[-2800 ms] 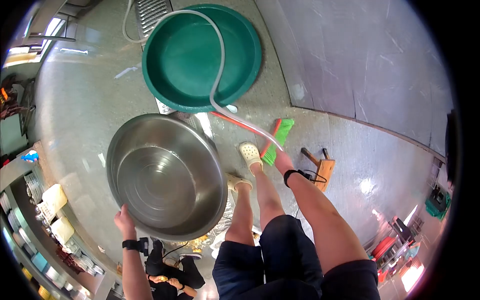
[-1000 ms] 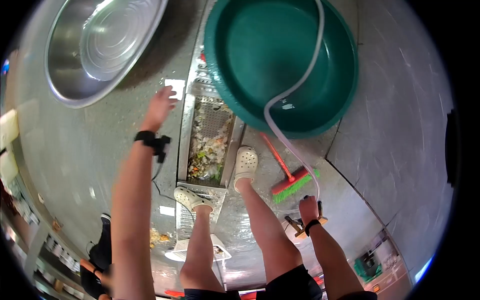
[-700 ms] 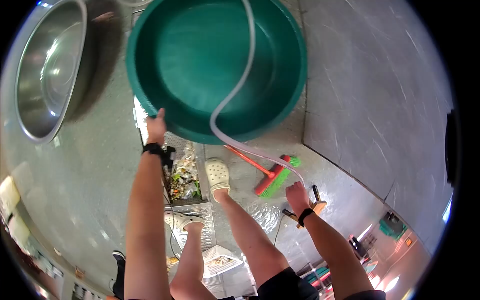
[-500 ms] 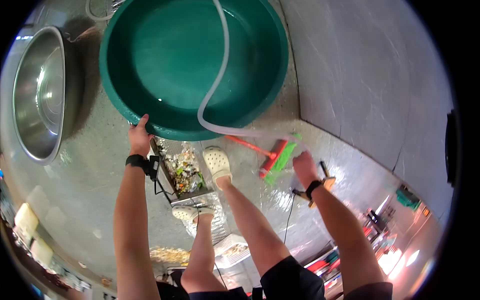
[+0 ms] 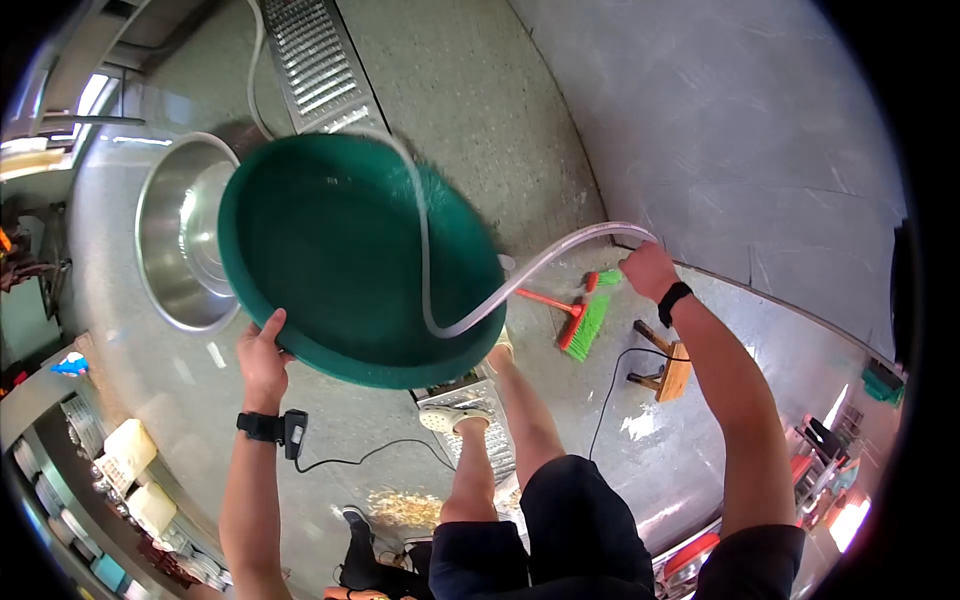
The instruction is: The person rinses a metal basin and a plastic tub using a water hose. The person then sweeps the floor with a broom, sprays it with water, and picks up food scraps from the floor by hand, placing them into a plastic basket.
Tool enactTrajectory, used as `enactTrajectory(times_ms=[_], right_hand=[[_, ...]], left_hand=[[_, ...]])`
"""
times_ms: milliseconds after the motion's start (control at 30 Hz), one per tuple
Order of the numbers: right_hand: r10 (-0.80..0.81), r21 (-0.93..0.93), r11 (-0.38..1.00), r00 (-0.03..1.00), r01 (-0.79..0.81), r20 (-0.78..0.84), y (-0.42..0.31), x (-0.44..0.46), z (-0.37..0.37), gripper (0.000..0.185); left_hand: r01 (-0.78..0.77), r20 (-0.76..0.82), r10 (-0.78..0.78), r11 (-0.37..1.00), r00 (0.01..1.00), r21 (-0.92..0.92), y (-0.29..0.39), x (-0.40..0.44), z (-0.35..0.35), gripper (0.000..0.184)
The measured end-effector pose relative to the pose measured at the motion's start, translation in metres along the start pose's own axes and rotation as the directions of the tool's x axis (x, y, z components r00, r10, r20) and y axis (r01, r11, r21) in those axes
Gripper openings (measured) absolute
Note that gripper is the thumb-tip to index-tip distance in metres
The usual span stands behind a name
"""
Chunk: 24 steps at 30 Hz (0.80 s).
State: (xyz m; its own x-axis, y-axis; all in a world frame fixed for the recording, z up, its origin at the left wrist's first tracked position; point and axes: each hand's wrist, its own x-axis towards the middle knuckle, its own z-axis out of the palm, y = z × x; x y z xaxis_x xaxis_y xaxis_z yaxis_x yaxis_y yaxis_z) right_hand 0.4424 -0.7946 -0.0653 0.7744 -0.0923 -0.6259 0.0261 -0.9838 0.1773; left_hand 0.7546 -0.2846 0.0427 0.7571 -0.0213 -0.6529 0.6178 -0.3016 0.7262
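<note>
Because the green tub (image 5: 325,265) tilts over the floor (image 5: 470,80), it hides parts of a drain (image 5: 310,60) and steel basin (image 5: 165,240). The left hand (image 5: 263,365) clamps its rim, some fingers unseen; the right hand (image 5: 652,272) is closed round the hose (image 5: 560,243). A broom (image 5: 590,325) is near the floor's grey-panelled edge; another person (image 5: 365,565) is mostly cut off.

a red-and-green broom (image 5: 586,328) near a small wooden stool (image 5: 675,372), a slotted metal drain cover (image 5: 315,60) in the grey floor (image 5: 455,85)
</note>
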Motion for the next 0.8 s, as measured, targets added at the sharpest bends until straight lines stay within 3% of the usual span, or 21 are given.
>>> enactTrajectory(times_ms=[133, 167, 267, 367, 467, 567, 667, 733, 800], right_hand=[[-0.081, 0.234, 0.971, 0.992, 0.056, 0.098, 0.031, 0.002, -0.058, 0.013], [-0.164, 0.262, 0.956, 0.982, 0.135, 0.092, 0.036, 0.006, -0.078, 0.018], [-0.272, 0.592, 0.777, 0.962, 0.213, 0.011, 0.031, 0.015, -0.132, 0.021], [-0.299, 0.794, 0.591, 0.953, 0.143, 0.051, 0.008, 0.021, -0.176, 0.026], [-0.194, 0.845, 0.474, 0.966, 0.246, -0.173, -0.022, 0.038, -0.169, 0.029], [-0.026, 0.920, 0.341, 0.980, 0.192, -0.195, -0.054, 0.050, -0.179, 0.029], [0.138, 0.874, 0.396, 0.923, 0.281, -0.360, -0.092, 0.070, -0.155, 0.025], [0.119, 0.900, 0.434, 0.986, 0.050, -0.113, -0.111, 0.073, -0.156, 0.022], [0.164, 0.888, 0.452, 0.986, -0.089, 0.015, -0.132, 0.071, -0.154, 0.023]], left_hand=[[-0.075, -0.060, 0.088, 0.978, 0.994, 0.194, 0.049, -0.043, 0.003, 0.022], [-0.090, -0.069, 0.109, 0.966, 0.992, 0.243, 0.053, -0.052, 0.001, 0.023], [-0.121, -0.131, 0.192, 0.898, 0.973, 0.422, 0.059, -0.080, -0.003, 0.027], [-0.161, -0.171, 0.360, 0.727, 0.917, 0.668, 0.061, -0.104, 0.011, 0.031], [-0.218, -0.205, 0.459, 0.710, 0.864, 0.670, 0.046, -0.094, 0.021, 0.032], [-0.246, -0.186, 0.536, 0.633, 0.824, 0.734, 0.048, -0.076, 0.044, 0.031], [-0.250, -0.198, 0.517, 0.671, 0.833, 0.698, 0.059, -0.069, 0.070, 0.029], [-0.240, -0.209, 0.506, 0.682, 0.837, 0.691, 0.063, -0.067, 0.080, 0.028], [-0.278, -0.216, 0.519, 0.712, 0.827, 0.645, 0.063, -0.065, 0.080, 0.027]])
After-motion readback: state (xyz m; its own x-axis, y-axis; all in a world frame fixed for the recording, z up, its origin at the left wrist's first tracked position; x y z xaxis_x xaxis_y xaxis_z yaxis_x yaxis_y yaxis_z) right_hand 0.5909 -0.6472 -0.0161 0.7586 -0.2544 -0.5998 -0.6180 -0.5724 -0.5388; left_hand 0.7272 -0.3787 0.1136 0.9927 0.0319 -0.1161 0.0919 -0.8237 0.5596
